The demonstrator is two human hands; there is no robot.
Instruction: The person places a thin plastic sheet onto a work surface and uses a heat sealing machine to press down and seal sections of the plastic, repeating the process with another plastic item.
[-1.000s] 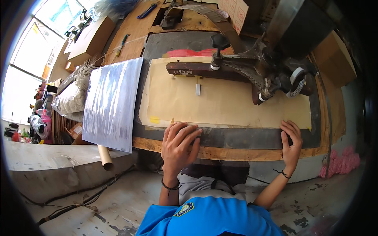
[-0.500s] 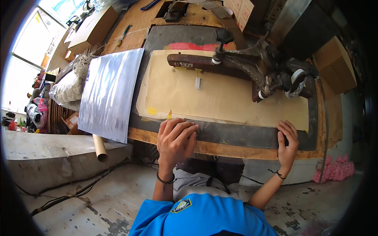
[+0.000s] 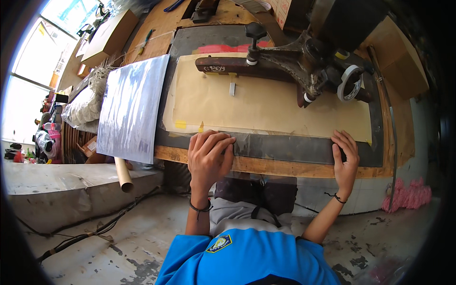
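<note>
A thin clear plastic sheet (image 3: 280, 151) spans the space between my hands, over the dark mat's near strip and the wooden table edge; its outline is faint. My left hand (image 3: 208, 154) is closed on the sheet's left side, fingers curled over and thumb tucked beside them. At its right side, my right hand (image 3: 345, 156) grips with bent fingers above and thumb below. Just beyond my fingertips lies a tan paper board (image 3: 266, 107) with small yellow tape pieces. A dark metal bar (image 3: 247, 69) of a screen-clamp-like device crosses above it.
Left of the mat lies a glossy stack of clear sheets (image 3: 133, 107). A cardboard tube (image 3: 123, 175) pokes out under it. The device's heavy arm (image 3: 308, 52) with knobs stands at the right back. Cardboard boxes (image 3: 111, 38) sit at the far left, and a pink bundle (image 3: 407, 194) lies low on the right.
The view has shifted slightly, so the table sits higher in the picture. Both hands stay at the near edge of the board, with the clear sheet's stretch between them showing more plainly.
</note>
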